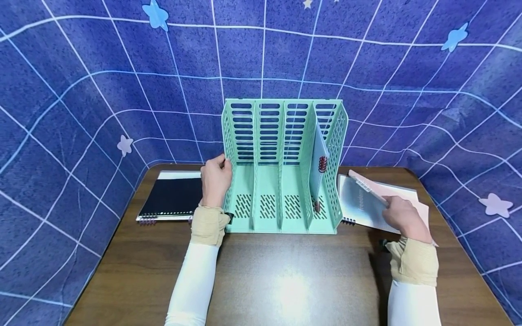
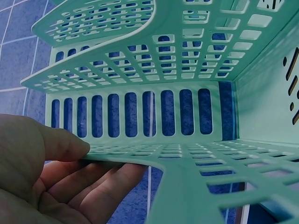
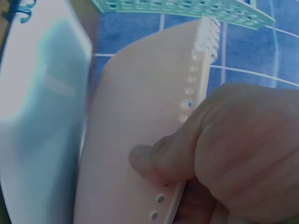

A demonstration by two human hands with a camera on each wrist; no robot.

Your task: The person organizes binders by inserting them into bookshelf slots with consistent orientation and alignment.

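Note:
A mint-green file rack (image 1: 267, 181) with upright dividers stands at the middle back of the table. My left hand (image 1: 216, 180) pinches the front edge of its left side panel, thumb inside and fingers outside, as the left wrist view shows. To the right of the rack, my right hand (image 1: 404, 218) grips a pink notebook (image 3: 135, 107) by its white coil-bound edge, with the thumb on the cover. The pink notebook is tilted up above a notebook with a translucent cover (image 1: 359, 203) marked "freedom". A bluish spiral notebook (image 1: 319, 163) stands in the rack's rightmost compartment.
Left of the rack lies a black-covered spiral notebook (image 1: 169, 197) on something white, partly behind my left hand. Brown wooden table (image 1: 285, 271) surface extends in front of the rack. A blue curtain (image 1: 183, 104) with white lines and stars hangs close behind and at both sides.

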